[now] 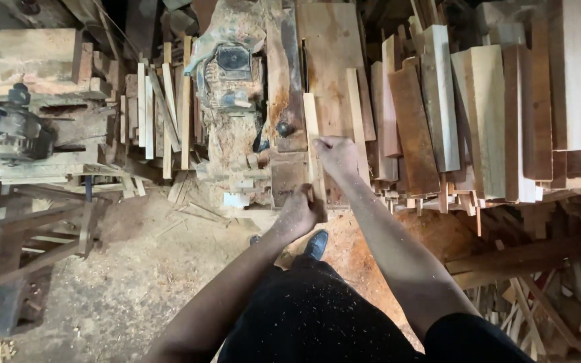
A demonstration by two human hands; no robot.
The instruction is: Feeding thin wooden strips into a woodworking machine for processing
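— What's going on at the machine right now?

— The person stands over a sawdust-caked planer tabletop [289,101] and feeds one narrow wooden strip [313,144] lengthwise along it. The right hand [336,154] is curled down over the strip about midway, knuckles up, pressing it flat. The left hand [298,214] is closed around the near end, just off the tabletop's front edge.

— So which step would you call it?

— Mid-feed, I'd say. The strip lies on the tabletop beside the wide board [334,60], its far end pointing away from the person. A further push would, I judge, call for steady downward pressure and both hands kept clear of the cutter, which I can't make out under the dust.

— How many of each thing?

— One strip in hand, two hands on it. One motor [231,74] left of the tabletop, thick with sawdust, and a second dark motor [9,131] on the bench at far left. One black shoe [316,243] shows on the sawdust floor [136,269]. The stacked planks [492,101] on the right are too many and too overlapped to count; likewise the loose slats [163,111] left of the motor.
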